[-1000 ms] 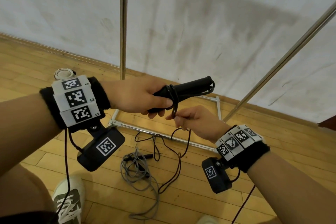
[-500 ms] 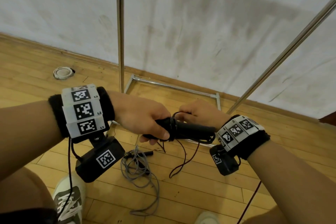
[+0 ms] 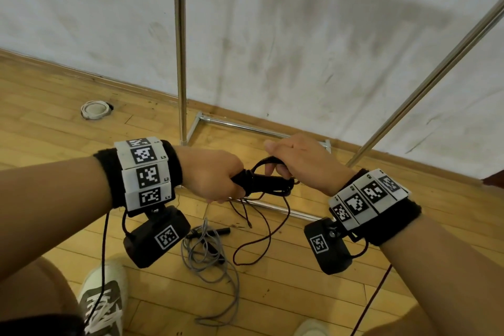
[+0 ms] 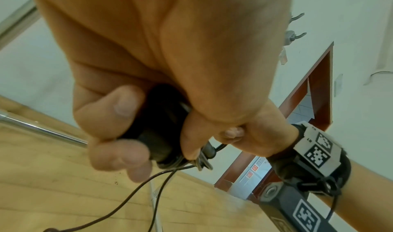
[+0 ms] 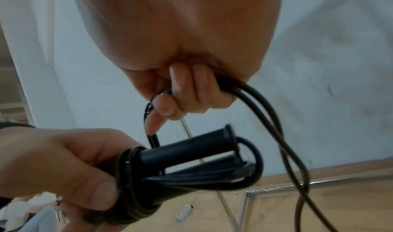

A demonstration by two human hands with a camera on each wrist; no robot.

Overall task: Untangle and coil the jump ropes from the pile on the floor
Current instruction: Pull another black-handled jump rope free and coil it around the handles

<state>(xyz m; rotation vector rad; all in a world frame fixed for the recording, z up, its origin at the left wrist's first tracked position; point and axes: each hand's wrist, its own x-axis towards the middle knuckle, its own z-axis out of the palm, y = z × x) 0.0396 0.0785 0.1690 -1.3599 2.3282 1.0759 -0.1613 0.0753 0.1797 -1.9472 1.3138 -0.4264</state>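
Winding a black jump rope about its paired handles. The left hand (image 3: 211, 176) grips the black handles (image 5: 187, 149) in a closed fist, several turns of cord already banded against its fingers. The right hand (image 3: 300, 162), a second ago low and below the handles, now sits above their far end, fingers curled round a loop of the black cord (image 5: 251, 99), so another turn appears to be going on. The slack hanging beneath both hands is shorter than before, suggesting this rope is nearly coiled. A grey rope (image 3: 207, 256) lies tangled on the floor below the left hand, untouched.
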